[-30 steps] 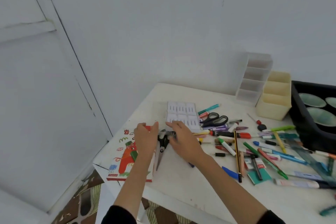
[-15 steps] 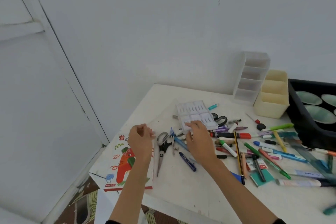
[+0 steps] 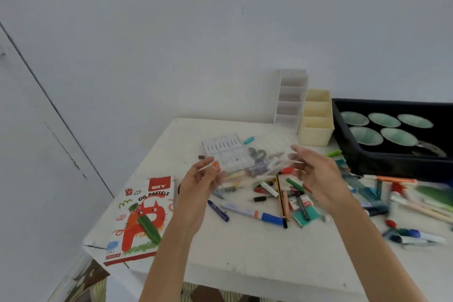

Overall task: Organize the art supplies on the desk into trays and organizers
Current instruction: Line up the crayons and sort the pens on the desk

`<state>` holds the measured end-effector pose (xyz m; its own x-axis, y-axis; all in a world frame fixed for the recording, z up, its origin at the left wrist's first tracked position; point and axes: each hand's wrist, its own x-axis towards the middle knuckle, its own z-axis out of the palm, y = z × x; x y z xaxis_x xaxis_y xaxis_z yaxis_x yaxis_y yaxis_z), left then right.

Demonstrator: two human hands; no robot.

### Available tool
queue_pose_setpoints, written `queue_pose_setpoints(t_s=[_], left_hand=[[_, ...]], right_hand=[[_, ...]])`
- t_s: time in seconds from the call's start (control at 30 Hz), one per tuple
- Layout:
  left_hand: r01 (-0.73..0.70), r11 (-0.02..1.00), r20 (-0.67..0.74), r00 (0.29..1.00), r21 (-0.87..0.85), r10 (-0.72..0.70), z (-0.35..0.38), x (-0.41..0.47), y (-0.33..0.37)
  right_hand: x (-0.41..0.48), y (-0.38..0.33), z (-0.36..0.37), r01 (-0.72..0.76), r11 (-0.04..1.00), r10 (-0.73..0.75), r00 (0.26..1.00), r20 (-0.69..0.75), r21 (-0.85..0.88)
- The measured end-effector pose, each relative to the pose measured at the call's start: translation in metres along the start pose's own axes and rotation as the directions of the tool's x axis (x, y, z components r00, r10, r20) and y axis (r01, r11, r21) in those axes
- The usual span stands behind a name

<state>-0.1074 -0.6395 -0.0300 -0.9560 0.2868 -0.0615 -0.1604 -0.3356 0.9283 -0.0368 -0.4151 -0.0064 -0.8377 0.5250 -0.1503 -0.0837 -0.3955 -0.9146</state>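
My left hand (image 3: 198,184) and my right hand (image 3: 316,174) are raised above the white desk (image 3: 245,247), palms facing each other. Between them hangs a clear plastic sheet (image 3: 255,154), pinched at its left edge by my left fingers and held at its right edge by my right fingertips. Through it, hazily, I see a white compartment case (image 3: 220,147) and grey scissors. Below lies a heap of pens and markers (image 3: 274,189), a blue marker (image 3: 252,213) and a dark blue crayon (image 3: 218,211). An oil pastels box (image 3: 144,218) lies at the desk's left corner.
A white tiered organizer (image 3: 290,98) and a cream three-slot organizer (image 3: 316,127) stand at the back by the wall. A black tray (image 3: 392,162) with several green bowls (image 3: 362,135) is at the right. More pens and a ruler (image 3: 362,189) lie in front of it.
Both hands have lifted off the desk. My right hand left the white case, and the clear sheet is now held up between the two hands. The view has shifted left.
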Motion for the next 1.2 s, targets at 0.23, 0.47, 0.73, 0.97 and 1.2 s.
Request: queue_pose_setpoints(t_s=[0.23, 0.47, 0.73, 0.97, 1.2], left_hand=[[0.009, 0.963, 0.182, 0.981, 0.268, -0.06, 0.038, -0.028, -0.037], [-0.215, 0.857, 0.431, 0.902, 0.468, -0.009, 0.055, -0.078, -0.077], [-0.263, 0.722, 0.32, 0.946, 0.64, 0.061, 0.051, -0.105, -0.109], [-0.315, 0.696, 0.31, 0.941, 0.645, 0.138, 0.061, -0.098, -0.112], [-0.465, 0.493, 0.433, 0.882, 0.736, 0.186, 0.073, -0.071, -0.135]], right_hand=[[-0.055, -0.003, -0.117, 0.108, 0.95, -0.024, 0.962, 0.273, -0.294], [-0.094, 0.029, -0.19, 0.23, 0.51, -0.311, 0.948, 0.072, -0.829], [-0.116, 0.05, -0.204, 0.257, 0.708, -0.319, 0.947, 0.027, -0.657], [-0.116, 0.059, -0.198, 0.281, 0.538, -0.372, 0.925, 0.075, -0.795], [-0.115, 0.063, -0.196, 0.259, 0.55, -0.382, 0.923, 0.037, -0.794]])
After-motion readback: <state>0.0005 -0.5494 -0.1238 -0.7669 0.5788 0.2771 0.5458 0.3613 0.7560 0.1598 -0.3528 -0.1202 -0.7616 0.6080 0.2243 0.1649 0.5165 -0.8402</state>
